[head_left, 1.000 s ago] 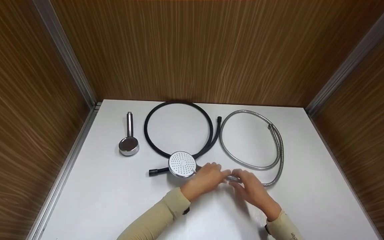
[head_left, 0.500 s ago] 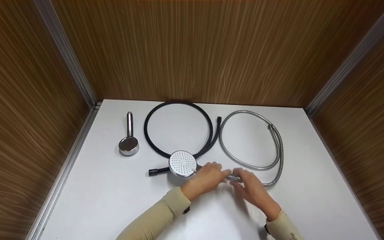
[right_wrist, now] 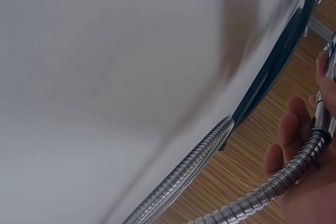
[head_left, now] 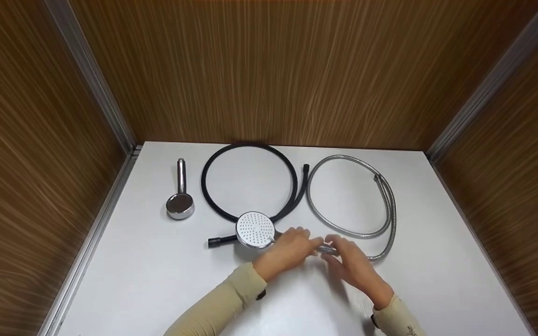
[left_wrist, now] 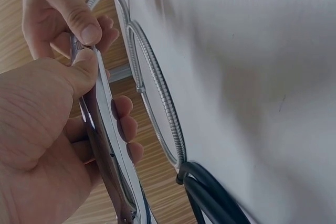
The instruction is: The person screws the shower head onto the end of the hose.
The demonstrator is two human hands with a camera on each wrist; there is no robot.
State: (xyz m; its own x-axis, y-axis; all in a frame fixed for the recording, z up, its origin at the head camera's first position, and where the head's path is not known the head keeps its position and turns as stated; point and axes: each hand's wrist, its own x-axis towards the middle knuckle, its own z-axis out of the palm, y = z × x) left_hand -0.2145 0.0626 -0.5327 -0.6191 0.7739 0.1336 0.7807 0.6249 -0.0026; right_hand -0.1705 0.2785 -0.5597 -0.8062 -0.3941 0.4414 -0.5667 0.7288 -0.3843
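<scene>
My left hand [head_left: 290, 249] grips the handle of a shower head [head_left: 255, 229] whose round white spray face points up. In the left wrist view the chrome and white handle [left_wrist: 113, 124] runs along the palm, the thumb pressed on it. At the handle's end, my right hand [head_left: 354, 265] holds the end fitting of a silver metal shower hose [head_left: 394, 217] between thumb and fingers. The fitting [right_wrist: 321, 121] lines up with the handle in the right wrist view, the ribbed hose curving away below it. Fingers partly cover the joint.
A smaller chrome shower head [head_left: 180, 205] lies at the left of the white table [head_left: 157, 280]. Behind the held head, a black hose [head_left: 203, 179] lies coiled, one end [head_left: 215, 242] sticking out left. Wood-grain panels [head_left: 269, 70] enclose the back and sides.
The right hand's fingers shift slightly at the hose fitting. The left hand and the shower head stay almost in place.
</scene>
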